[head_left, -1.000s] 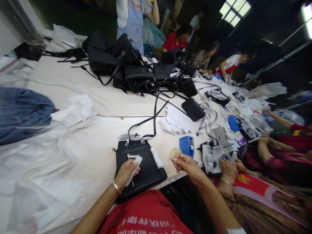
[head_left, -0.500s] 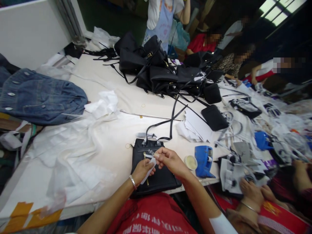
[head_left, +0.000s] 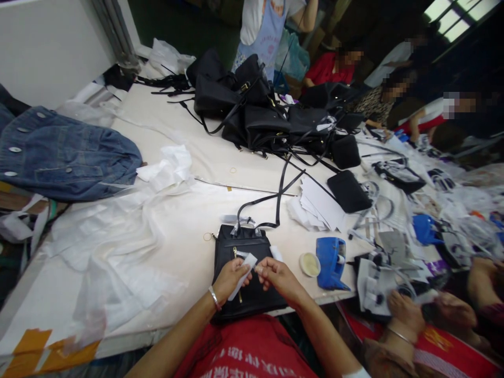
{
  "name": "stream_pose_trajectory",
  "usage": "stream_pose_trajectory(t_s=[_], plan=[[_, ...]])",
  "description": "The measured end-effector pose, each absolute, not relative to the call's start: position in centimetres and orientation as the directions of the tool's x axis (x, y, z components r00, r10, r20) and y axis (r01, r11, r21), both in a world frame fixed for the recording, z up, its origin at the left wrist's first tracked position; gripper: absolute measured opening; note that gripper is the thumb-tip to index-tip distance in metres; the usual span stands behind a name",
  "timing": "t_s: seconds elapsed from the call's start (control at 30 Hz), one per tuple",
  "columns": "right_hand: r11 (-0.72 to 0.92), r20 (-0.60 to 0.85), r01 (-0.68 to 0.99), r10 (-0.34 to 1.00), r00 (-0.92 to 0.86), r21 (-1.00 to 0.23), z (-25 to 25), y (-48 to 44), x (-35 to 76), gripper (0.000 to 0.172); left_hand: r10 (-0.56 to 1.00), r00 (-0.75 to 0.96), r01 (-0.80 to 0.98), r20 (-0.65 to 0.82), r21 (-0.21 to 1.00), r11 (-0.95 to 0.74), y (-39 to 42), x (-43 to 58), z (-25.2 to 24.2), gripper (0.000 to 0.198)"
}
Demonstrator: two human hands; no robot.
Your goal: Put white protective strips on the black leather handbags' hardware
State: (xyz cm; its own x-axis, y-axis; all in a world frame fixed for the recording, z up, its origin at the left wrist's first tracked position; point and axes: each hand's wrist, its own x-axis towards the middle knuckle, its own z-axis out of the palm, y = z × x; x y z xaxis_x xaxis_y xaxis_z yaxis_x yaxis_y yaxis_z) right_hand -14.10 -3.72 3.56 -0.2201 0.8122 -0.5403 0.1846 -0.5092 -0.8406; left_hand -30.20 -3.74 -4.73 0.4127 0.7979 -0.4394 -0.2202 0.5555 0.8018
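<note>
A black backpack (head_left: 252, 242) with gold zips lies flat at the table's front edge, its thin straps stretching away from me. Over it, my left hand (head_left: 233, 277) pinches a narrow whitish translucent strip (head_left: 241, 278), slanting up to the right. My right hand (head_left: 277, 278) is just right of the strip's upper end, thumb and fingers pressed together. Whether anything small sits in that pinch is too small to tell. Clear wrapping (head_left: 246, 221) covers part of the bag's top handle. A small white piece (head_left: 276, 254) shows at the bag's right edge.
Black bags (head_left: 268, 122) are heaped at the back. To the right are a round tub (head_left: 309, 264), a blue tape dispenser (head_left: 329, 262) and white sheets (head_left: 318, 205). A denim bag (head_left: 71, 155) lies left, near crumpled white wrapping (head_left: 114, 247). A co-worker's hands (head_left: 407, 315) are at right.
My right hand has moved down and slightly right, off the bag's upper zip area and away from the strip's end. My left hand still holds the strip. The white piece at the bag's right edge now shows.
</note>
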Motion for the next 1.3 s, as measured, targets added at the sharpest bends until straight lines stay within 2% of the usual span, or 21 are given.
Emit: stream_pose_trajectory(t_s=[0.57, 0.77, 0.93, 1.3], plan=[[-0.484, -0.526, 0.234, 0.832, -0.176, -0.843, 3.0, -4.4, -12.5, 0.031, 0.798, 0.424, -0.2, -0.428, 0.816, 0.543, -3.8, -30.3, -4.6, 0.037], [-0.472, -0.533, 0.3, 0.829, -0.167, -0.829, 4.0, -3.8, -12.3, 0.028, 0.797, 0.432, -0.21, -0.423, 0.812, 0.545, -3.8, -30.3, -4.1, 0.036], [-0.451, -0.532, 0.37, 0.833, -0.152, -0.812, 2.9, -3.8, -11.4, 0.028, 0.801, 0.426, -0.235, -0.421, 0.803, 0.548, -3.9, -30.4, -3.9, 0.037], [-0.249, -0.398, 0.527, 0.898, -0.189, -0.812, 0.1, -3.3, -11.9, 0.014, 0.766, 0.495, -0.322, -0.41, 0.733, 0.6, -3.9, -31.1, -2.3, 0.038]])
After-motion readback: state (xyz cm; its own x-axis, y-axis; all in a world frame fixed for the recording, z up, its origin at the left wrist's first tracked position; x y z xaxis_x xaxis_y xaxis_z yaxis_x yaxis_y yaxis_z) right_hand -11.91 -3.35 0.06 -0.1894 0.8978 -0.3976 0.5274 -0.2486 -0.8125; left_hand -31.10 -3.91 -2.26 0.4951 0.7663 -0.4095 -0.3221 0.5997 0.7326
